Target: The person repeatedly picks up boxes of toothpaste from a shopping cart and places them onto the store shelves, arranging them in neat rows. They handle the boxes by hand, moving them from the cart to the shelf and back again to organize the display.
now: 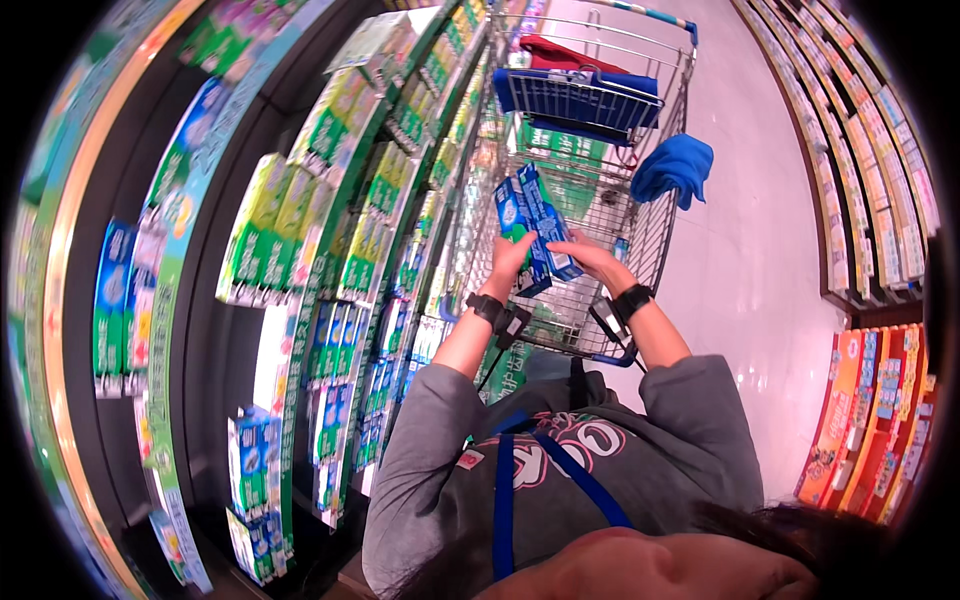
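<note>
Two long blue-and-green cartons, which look like toothpaste boxes, are held side by side over the wire shopping cart point(646, 251). My left hand point(511, 261) grips the left carton point(513, 212) near its lower half, thumb on top. Around the lower end of the right carton point(550, 217) my right hand point(596, 255) is closed, with its thumb on the upper face. The two cartons touch or nearly touch and slant up to the left. My fingers beneath them are hidden. Both wrists wear black straps with small devices.
Store shelves point(300, 247) packed with green and blue cartons rise close on the left. A blue cloth point(675, 171) hangs on the cart's right side. Past the blue panel point(577, 94) lies something red point(562, 54). An orange display stand point(836, 420) and more shelves point(862, 150) line the right.
</note>
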Demonstrator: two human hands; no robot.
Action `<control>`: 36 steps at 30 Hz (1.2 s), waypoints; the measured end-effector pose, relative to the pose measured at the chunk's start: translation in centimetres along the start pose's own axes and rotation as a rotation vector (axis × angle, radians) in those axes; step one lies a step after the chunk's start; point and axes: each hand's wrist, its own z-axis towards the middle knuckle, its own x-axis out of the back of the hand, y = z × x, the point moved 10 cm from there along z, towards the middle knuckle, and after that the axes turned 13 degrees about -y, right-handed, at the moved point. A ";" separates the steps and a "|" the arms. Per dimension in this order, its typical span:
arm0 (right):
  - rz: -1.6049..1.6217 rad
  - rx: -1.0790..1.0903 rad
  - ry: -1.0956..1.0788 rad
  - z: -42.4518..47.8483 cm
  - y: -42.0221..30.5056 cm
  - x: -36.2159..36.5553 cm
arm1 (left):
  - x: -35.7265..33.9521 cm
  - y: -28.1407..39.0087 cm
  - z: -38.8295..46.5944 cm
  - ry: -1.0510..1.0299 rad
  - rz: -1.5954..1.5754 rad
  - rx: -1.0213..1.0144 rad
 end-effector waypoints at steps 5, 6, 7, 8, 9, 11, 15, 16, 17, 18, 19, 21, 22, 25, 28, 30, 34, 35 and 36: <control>-0.377 0.375 0.109 -5.0 -2.6 -7.8 | 2.8 8.2 -15.5 0.284 0.438 -0.003; -0.450 0.452 0.104 -5.7 -3.1 -10.0 | 3.7 9.2 -18.4 0.327 0.434 -0.097; -0.455 0.477 0.058 -5.5 -2.5 -11.8 | 5.0 9.7 -21.2 0.413 0.460 -0.168; -0.540 0.480 0.064 -5.3 -2.1 -13.2 | 6.3 9.6 -23.7 0.476 0.525 -0.151; -0.622 0.485 0.068 -5.1 -1.8 -14.9 | 7.7 9.7 -26.4 0.539 0.592 -0.127; -0.639 0.429 -0.060 -5.9 -3.0 -21.3 | 10.9 9.1 -31.4 0.641 0.707 -0.138; -0.958 0.519 -0.264 -5.1 -3.6 -30.8 | 14.0 9.6 -38.8 0.696 1.054 -0.190; -1.052 0.572 -0.268 -5.2 -4.1 -33.1 | 14.7 9.8 -40.5 0.729 1.143 -0.178; -1.144 0.628 -0.269 -5.0 -4.5 -35.2 | 15.2 9.9 -41.9 0.757 1.233 -0.165; -1.190 0.651 -0.305 -4.5 -4.8 -37.0 | 15.9 10.2 -43.0 0.743 1.281 -0.116; -1.284 0.708 -0.289 -4.4 -5.6 -38.9 | 16.5 10.5 -44.1 0.730 1.336 -0.119; -1.477 0.802 -0.289 -4.2 -7.3 -42.7 | 17.9 10.5 -45.7 0.649 1.289 -0.088; -1.580 0.899 -0.265 -3.9 -8.2 -44.4 | 18.3 11.0 -46.5 0.662 1.346 -0.067; -1.745 1.073 -0.318 -3.2 -9.7 -48.4 | 20.1 12.1 -47.8 0.677 1.355 -0.019; -1.858 1.139 -0.372 -1.1 -9.9 -51.4 | 22.2 13.0 -48.0 0.727 1.299 0.044; -1.948 1.125 -0.413 0.5 -9.9 -52.9 | 23.3 13.5 -47.7 0.766 1.313 0.059; -2.020 1.113 -0.535 3.5 -10.0 -55.3 | 25.7 14.3 -46.5 0.812 1.293 0.071; -2.030 1.116 -0.570 4.3 -10.0 -55.7 | 26.3 14.4 -46.1 0.814 1.267 0.083; -2.053 1.184 -0.552 4.5 -10.1 -56.4 | 26.8 14.5 -46.0 0.838 1.261 0.086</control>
